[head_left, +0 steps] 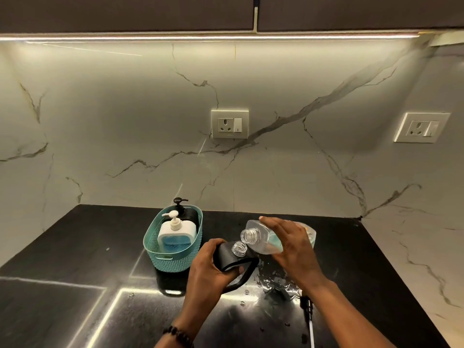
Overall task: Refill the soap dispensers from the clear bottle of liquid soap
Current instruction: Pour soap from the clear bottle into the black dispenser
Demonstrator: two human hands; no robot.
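Head view shows your left hand (209, 268) wrapped around a small black-sleeved dispenser bottle with a clear threaded neck (232, 254), fingers curled round its body and tilting its open mouth up toward your right side, likely so it can receive the pour. Your right hand (288, 243) grips the clear plastic bottle of bluish liquid soap (259, 238) from above, fingers curled over its body, holding it nearly on its side with its uncapped neck just above the dispenser's mouth; no stream is visible yet. Both are held over the glossy black stone counter (100, 247), which is wet near your right wrist. A teal woven plastic basket (173, 258) just beside holds a white pump dispenser with blue soap (175, 236) and a black pump dispenser (181, 205) behind it
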